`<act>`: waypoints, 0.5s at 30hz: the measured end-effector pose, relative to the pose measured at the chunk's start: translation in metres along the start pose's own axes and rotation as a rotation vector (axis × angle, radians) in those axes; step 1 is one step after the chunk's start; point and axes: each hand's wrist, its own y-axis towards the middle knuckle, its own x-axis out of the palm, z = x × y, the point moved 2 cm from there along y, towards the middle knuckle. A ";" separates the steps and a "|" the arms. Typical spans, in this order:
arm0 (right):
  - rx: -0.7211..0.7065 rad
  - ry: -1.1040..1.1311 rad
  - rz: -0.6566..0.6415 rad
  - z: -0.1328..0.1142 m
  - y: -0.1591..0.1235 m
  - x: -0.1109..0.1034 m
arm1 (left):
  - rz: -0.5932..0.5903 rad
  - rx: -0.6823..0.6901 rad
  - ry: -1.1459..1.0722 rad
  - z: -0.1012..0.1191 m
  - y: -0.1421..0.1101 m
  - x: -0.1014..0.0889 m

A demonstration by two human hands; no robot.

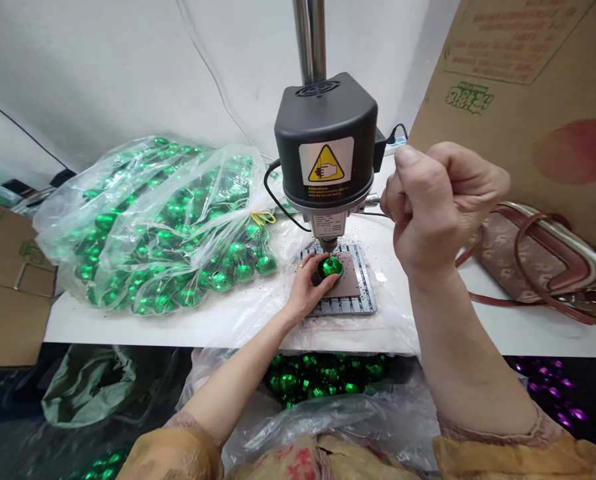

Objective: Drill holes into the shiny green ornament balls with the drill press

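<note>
My left hand [309,283] grips a shiny green faceted ball [332,267] from its left side, thumb in front and fingers behind. The ball rests on a brownish pad [349,279] on the slotted metal base [345,307] of a small bench drill press [327,143]. Directly above the ball is the drill chuck [329,243], at or very near its top; contact is unclear. On the right, my right hand [435,207] is closed in a fist at the feed lever [373,200], whose metal rod runs from the press toward my fingers. The grip end is hidden.
A clear plastic bag [173,227] full of green balls lies left of the press. Below the table edge, more green balls [323,377] sit in an open plastic bag. A handbag [538,257] and a large carton [523,80] stand right. Dark shavings dot the white table [128,327].
</note>
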 end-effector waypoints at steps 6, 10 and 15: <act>0.026 0.029 0.016 -0.006 0.001 0.001 | -0.065 0.040 0.034 0.001 0.001 0.005; 0.055 0.055 0.022 -0.010 0.002 0.001 | -0.094 0.042 -0.017 0.000 0.001 0.001; 0.037 0.044 0.011 -0.009 0.002 0.001 | -0.119 0.036 -0.081 -0.001 0.001 -0.002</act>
